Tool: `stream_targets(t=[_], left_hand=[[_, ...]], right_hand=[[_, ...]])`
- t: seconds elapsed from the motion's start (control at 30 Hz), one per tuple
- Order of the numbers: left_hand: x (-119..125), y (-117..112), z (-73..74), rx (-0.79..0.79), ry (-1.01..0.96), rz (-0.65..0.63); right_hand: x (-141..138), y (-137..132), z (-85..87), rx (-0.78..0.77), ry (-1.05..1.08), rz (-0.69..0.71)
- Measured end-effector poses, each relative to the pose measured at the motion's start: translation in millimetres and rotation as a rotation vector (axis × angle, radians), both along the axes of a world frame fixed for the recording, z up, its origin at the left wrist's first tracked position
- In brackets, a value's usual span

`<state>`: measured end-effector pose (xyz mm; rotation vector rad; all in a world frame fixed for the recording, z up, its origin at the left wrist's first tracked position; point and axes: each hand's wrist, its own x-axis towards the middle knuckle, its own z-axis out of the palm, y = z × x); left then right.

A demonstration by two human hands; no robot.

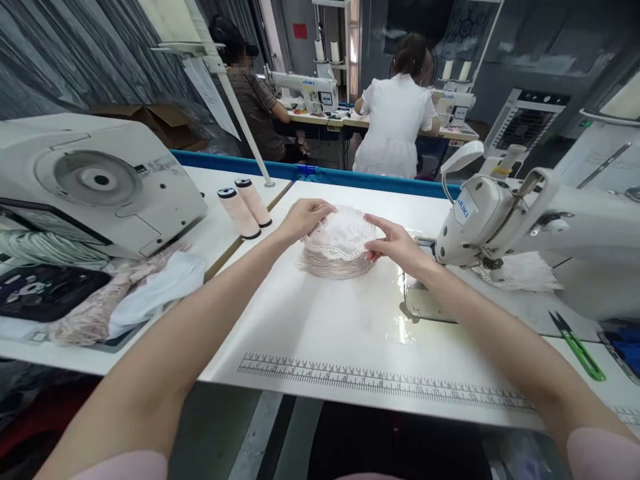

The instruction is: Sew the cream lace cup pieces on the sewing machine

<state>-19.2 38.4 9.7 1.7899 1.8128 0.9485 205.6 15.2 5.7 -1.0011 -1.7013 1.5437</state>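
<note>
A stack of pale pink-white lace pieces (340,265) with scalloped edges lies on the white table, between my two hands. My left hand (311,217) is closed in a pinch at the upper left edge of the top lace piece (345,230). At the right edge of that same piece, my right hand (387,241) grips it, index finger on the upper corner and thumb lower down. The undersides of my fingertips are partly hidden by the lace.
A JUKI sewing machine (493,213) stands on the right, lace behind its needle. Green thread snips (577,347) lie nearby. Two thread spools (240,212) and another machine (95,177) are at left. A printed ruler (380,381) runs along the front edge. Two people sit beyond.
</note>
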Motion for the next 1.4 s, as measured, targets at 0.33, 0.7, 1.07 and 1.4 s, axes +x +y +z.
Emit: stream_targets(t=[0.33,0.7,1.07,1.4], left_hand=[[9.6,6.9,-29.9,0.019,0.38,0.127],[1.0,4.3,-24.7,0.175,0.637,0.105],[68.1,-67.8,-19.6,0.979,0.635,-0.298],[174.3,-97.3,-34.2,0.857,0.479,-0.768]], right_hand=[[3.0,22.7,-22.8,0.032,-0.086,-0.065],[34.8,-12.7,-34.9,0.25,-0.228,-0.155],[200.2,-95.6,-34.5,0.958,-0.941,-0.218],[217.1,-44.3,-33.7,0.952,-1.259,-0.449]])
